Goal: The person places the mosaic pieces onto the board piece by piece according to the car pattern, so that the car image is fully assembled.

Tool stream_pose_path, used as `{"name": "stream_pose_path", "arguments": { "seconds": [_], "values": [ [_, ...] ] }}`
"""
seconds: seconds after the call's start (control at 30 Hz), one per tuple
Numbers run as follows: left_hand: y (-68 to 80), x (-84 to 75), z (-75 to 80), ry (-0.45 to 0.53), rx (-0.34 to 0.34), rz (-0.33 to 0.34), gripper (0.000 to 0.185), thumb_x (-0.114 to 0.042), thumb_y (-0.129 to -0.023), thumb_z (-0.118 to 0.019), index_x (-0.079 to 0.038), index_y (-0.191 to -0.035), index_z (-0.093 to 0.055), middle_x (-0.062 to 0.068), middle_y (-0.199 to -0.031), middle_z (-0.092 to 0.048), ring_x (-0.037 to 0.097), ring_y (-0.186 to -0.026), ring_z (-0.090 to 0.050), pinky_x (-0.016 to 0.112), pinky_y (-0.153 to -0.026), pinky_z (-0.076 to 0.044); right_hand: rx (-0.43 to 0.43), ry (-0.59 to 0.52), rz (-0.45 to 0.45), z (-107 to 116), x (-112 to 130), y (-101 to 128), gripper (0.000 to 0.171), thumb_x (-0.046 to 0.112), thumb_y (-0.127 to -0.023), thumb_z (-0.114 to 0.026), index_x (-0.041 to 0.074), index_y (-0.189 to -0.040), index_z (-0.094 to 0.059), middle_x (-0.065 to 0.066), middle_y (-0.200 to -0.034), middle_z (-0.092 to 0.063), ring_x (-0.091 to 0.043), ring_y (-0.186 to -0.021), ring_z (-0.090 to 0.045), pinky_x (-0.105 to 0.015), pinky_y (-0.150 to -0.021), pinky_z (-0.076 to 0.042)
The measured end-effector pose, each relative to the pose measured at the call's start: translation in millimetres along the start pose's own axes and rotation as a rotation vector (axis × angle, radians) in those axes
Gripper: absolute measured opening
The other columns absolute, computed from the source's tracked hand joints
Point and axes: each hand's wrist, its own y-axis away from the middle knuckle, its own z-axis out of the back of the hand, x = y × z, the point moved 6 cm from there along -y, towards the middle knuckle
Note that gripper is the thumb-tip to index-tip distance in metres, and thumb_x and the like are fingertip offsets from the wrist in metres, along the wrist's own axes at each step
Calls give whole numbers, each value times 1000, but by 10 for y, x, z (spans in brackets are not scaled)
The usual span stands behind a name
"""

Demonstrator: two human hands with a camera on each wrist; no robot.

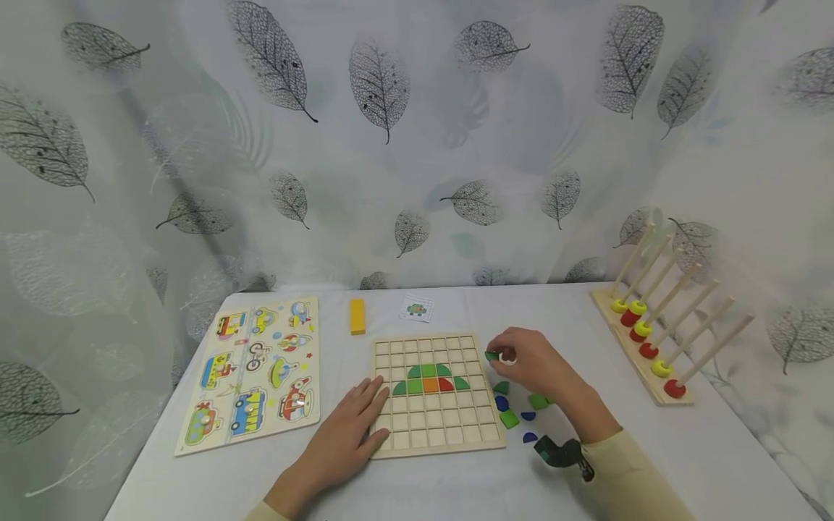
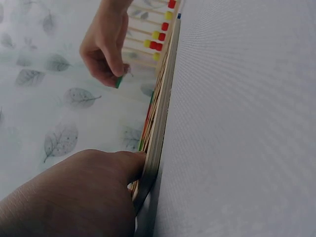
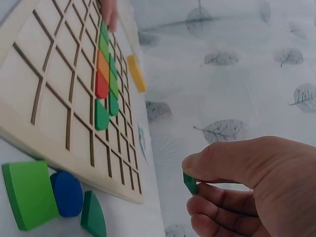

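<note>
We see right hand (image 1: 531, 362) pinching green tile (image 3: 190, 182) above grid board's (image 1: 435, 445) right edge. Left hand (image 1: 348, 427) lies flat, fingers spread, steadying board's near-left corner. Risks, we judge: thin pinch slips, tile drops among loose pieces (image 1: 515, 414); a nudge displaces laid tiles (image 1: 430, 378).

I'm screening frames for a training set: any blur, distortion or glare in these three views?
Head view: even soft light, no glare, edges bowed by the wide lens. Left wrist view: the near left hand is soft and fills the corner. Right wrist view: the wooden grid board is sharp, the right hand slightly soft.
</note>
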Motion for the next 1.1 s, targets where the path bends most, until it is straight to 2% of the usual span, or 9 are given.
{"name": "stream_pose_path", "arguments": {
  "seconds": [0.27,0.57,0.9,1.1],
  "values": [
    [-5,0,-7,-10,-6,-7,68,-37,-110,-61,-2,-166,-43,14,-176,-30,37,-161,-28,52,-131,-24,0,-13,85,-32,195,31,20,9,-92,-87,9,-111,-82,7,-99,-68,-13,-86,-59,-30,-73,-56],
    [-6,1,-7,-13,-8,-10,67,-37,-110,-61,-2,-165,-43,14,-176,-31,37,-161,-28,53,-131,-25,12,-6,120,-130,381,15,20,12,-92,-88,12,-110,-82,9,-98,-67,-13,-87,-59,-28,-73,-57],
    [-3,-2,-2,5,1,0,67,-36,-110,-62,-2,-165,-43,13,-176,-30,36,-161,-27,53,-131,-24,20,-41,199,-233,544,10,18,10,-92,-88,12,-109,-82,8,-97,-68,-10,-85,-59,-26,-72,-57],
    [3,-5,6,8,4,2,67,-35,-110,-62,-2,-165,-44,13,-176,-31,37,-161,-28,53,-131,-24,32,-56,248,-310,681,-2,19,11,-92,-88,10,-110,-83,5,-96,-68,-14,-83,-60,-25,-69,-55]
  ]
}}
